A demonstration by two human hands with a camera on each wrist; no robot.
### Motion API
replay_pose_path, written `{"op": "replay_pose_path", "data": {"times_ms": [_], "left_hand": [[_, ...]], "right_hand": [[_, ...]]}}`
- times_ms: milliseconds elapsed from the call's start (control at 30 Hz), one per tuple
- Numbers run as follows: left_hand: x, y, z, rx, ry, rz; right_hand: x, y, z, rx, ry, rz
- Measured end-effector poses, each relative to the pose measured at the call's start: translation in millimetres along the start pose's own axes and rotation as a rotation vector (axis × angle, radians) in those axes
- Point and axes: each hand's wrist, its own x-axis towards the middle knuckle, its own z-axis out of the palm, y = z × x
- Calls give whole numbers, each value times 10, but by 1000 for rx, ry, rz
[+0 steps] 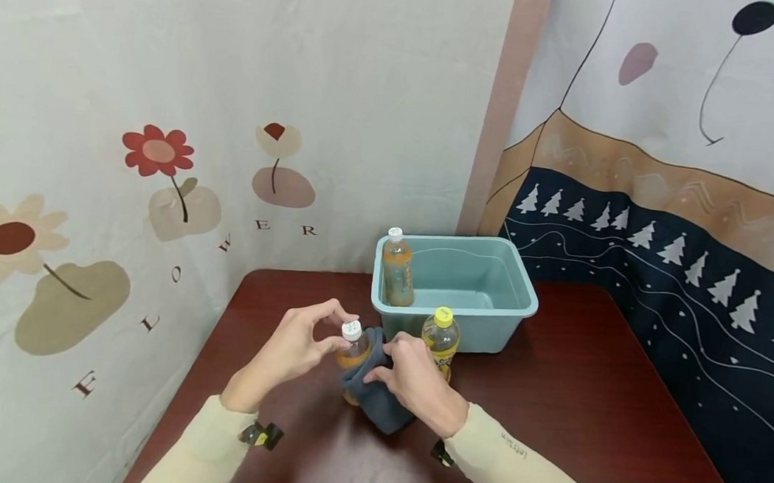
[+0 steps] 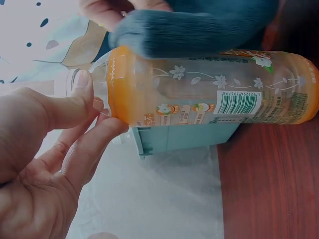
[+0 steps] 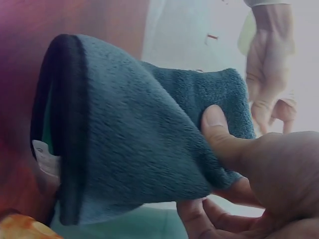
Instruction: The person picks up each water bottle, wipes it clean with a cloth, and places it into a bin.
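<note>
A clear plastic bottle (image 1: pixel 355 357) with a white cap and orange label bands stands upright on the table. My left hand (image 1: pixel 293 343) pinches it at the neck, just below the cap, with thumb and fingers. In the left wrist view, a barcode and white flower prints show on the bottle (image 2: pixel 194 94). My right hand (image 1: pixel 416 375) grips a folded dark blue-grey cloth (image 1: pixel 383 405) between thumb and fingers, against the bottle's right side. The right wrist view shows the fuzzy cloth (image 3: pixel 134 124) with a dark hemmed edge and a white tag; its folds hide the bottle there.
Just behind my right hand stands a yellow-capped bottle (image 1: pixel 442 335). Farther back, a light teal plastic tub (image 1: pixel 468 334) holds another white-capped bottle (image 1: pixel 398 272) in its left end. The dark red table (image 1: pixel 590 402) meets printed curtains at the back and sides.
</note>
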Motion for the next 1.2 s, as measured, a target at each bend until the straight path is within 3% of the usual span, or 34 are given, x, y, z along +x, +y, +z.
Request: {"op": "replay_pose_path", "data": {"times_ms": [233,600,867,1200], "left_hand": [[3,-14,16,-6,1,10],[9,-5,16,-18,-14,6],[3,-19,13,-19,-7,6],[12,-22,-6,-13,-14,0]], "right_hand": [[-23,56,181,-60,-132,79],[-52,152,401,-49,-237,138],[-28,168,404,18,-207,161],[23,16,110,28,-61,95]]}}
